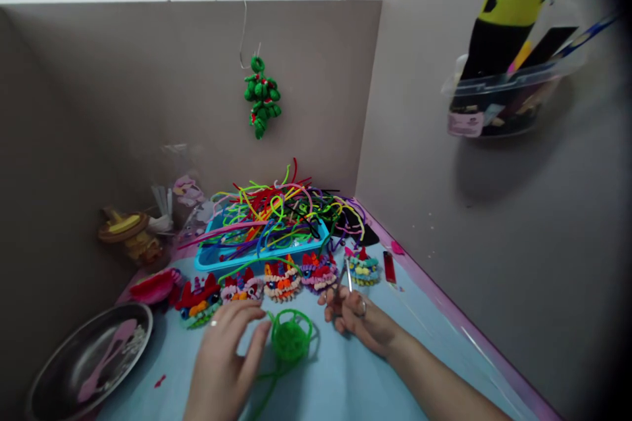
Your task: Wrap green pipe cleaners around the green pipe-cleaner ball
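Note:
My left hand (222,358) rests low over the blue table with its thumb and fingers apart. Just right of its thumb sits a coiled green pipe cleaner (291,341), with loose loops around it and a tail trailing toward me. The hand looks close to the coil, and I cannot tell whether it touches it. My right hand (356,316) has its fingers through the handles of metal scissors (349,275), blades pointing away from me. Behind both hands stands a row of colourful fuzzy animal-like figures, among them an orange one (282,278) and a teal-and-yellow one (363,268).
A blue tray (202,262) heaped with multicoloured pipe cleaners stands behind the figures. At left lies a metal bowl (54,358) with a pink scoop (108,358). A green ornament (261,95) hangs on the back panel, and a clear bin (498,105) is fixed to the right one.

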Demonstrator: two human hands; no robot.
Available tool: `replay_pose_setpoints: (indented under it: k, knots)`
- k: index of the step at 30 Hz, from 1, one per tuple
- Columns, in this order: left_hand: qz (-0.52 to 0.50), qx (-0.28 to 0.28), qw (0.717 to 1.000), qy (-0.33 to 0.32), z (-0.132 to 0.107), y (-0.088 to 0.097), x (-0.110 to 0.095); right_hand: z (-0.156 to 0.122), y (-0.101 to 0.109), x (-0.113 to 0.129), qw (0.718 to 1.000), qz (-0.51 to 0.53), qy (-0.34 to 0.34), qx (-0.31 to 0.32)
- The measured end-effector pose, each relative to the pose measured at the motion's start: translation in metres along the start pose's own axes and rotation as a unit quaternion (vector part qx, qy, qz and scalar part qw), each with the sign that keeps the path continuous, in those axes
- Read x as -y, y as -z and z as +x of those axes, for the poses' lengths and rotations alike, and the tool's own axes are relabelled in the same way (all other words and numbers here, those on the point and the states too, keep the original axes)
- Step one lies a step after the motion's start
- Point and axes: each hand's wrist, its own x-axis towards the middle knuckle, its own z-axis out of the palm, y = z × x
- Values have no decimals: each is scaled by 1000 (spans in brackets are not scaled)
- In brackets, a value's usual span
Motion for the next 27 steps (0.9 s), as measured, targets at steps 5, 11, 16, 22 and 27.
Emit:
replay_pose_setpoints:
  k: [5,11,16,22,27]
  knots:
    - [41,36,997,46,46,19,7,-5,12,13,986,163,-19,-5]
    - [81,209,973,46,118,-34,2,3,9,2,982,164,1,-95]
    - [127,254,959,26,161,-96,-9,1,9,0,994,20,45,-95]
    - [175,211,959,70,205,-152,-16,1,9,5,994,-61,25,-85]
    - [192,215,955,70,213,-172,-15,-3,9,4,991,-111,33,-66]
